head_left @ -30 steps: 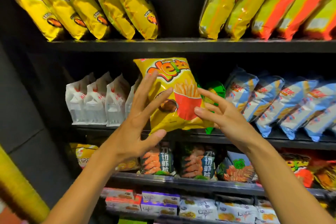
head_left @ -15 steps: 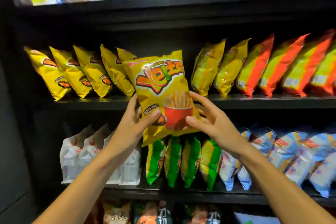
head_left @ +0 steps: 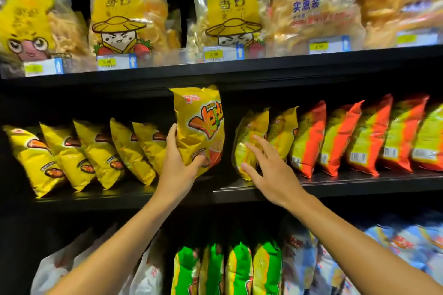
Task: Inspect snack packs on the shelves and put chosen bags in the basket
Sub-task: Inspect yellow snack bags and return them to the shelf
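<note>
We see the left hand gripping a glossy yellow foil snack bag with an orange logo and a red fry cup printed on it. Its thumb presses the front face low down, near the red print, while the other fingers curl round the bag's left edge and back. The bag stands nearly upright, turned a little to the right, in the gap on the black middle shelf, its top reaching up to the underside of the shelf above. We cannot tell whether its bottom rests on the shelf, as the hand covers it.

The right hand holds nothing: its fingers are spread apart and nearly straight, reaching toward a shiny yellow-green foil bag that leans just right of the gap. The fingertips lie over that bag's front; we cannot tell whether they touch it.

Left of the held bag leans a row of yellow bags with dark brown oval marks, the nearest just beside the left hand. Further right stands a row of red-and-green bags. On the top shelf we see large clear packs of pale chips with yellow cartoon labels and price tags. Below the arms stand green-and-yellow bags, white bags and blue-and-white bags.
</note>
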A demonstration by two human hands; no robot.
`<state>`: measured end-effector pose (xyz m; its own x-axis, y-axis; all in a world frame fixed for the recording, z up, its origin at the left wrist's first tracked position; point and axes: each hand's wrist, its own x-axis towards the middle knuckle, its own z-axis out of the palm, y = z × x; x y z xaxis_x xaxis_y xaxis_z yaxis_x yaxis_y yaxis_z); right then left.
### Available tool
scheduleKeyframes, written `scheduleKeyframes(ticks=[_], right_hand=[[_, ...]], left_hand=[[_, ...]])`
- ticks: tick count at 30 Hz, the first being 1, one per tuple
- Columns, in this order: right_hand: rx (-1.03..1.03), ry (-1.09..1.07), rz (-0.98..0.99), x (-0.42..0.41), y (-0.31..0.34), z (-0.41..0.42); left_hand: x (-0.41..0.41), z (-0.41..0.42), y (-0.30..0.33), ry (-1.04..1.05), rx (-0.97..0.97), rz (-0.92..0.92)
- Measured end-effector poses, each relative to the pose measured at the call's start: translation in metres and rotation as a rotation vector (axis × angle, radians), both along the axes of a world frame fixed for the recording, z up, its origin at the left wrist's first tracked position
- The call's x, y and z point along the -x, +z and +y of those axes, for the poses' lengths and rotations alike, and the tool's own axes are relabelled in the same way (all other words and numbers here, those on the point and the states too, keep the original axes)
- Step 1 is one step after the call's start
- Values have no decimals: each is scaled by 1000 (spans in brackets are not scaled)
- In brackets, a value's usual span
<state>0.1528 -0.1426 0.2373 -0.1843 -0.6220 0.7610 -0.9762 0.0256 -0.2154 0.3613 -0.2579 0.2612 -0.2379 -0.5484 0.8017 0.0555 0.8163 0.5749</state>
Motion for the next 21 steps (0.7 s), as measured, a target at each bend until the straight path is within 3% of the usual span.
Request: scheduleKeyframes(ticks=[8,15,21], right_hand=[[41,-103,90,12,-13,-9],[36,-114,95,15,-16,-11],[45,-138,127,15,-17,-14]], left_hand=[[64,-42,-4,249,81,-121],[71,-50,-11,138,-23,-343],[85,-48,-10,231,-25,-319]])
